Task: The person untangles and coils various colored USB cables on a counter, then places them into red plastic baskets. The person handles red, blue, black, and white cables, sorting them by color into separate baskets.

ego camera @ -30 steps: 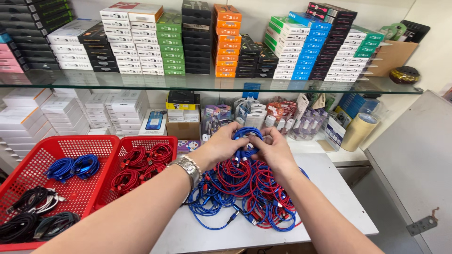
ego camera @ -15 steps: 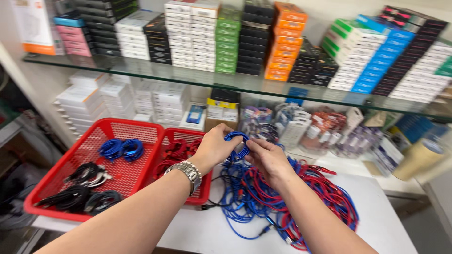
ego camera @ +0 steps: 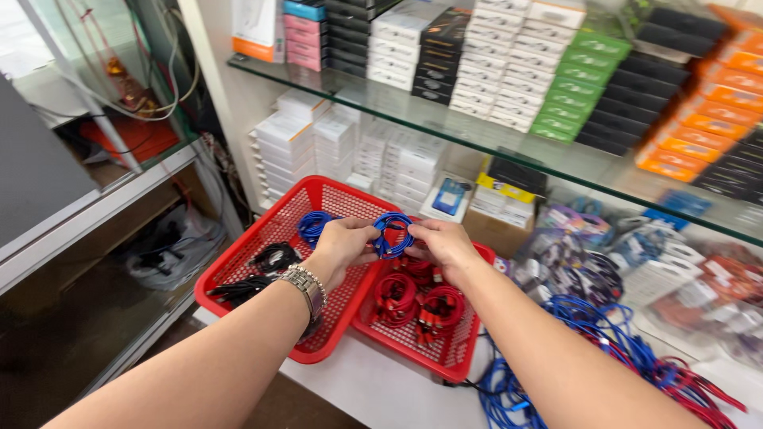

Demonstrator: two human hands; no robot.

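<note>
Bright, even indoor light with soft, faint shadows; pale glare streaks along the glass shelf (ego camera: 509,151). Stacked boxes above that shelf and packets below its right end are smeared by blur, and lines bow toward the edges

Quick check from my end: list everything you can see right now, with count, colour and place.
coiled cable: one, blue, held between both hands above the baskets
left basket: one, red mesh, on the white counter
right basket: one, red mesh, beside the left one
blue coil: at least one, far end of left basket
black coils: several, in left basket
red coils: several, in right basket
loose cables: tangled pile, blue and red, on counter at right
boxes: many, white, black, green, orange, stacked on glass shelf
wristwatch: one, silver, on left wrist
left hand: grips the coil's left side
right hand: grips the coil's right side
</note>
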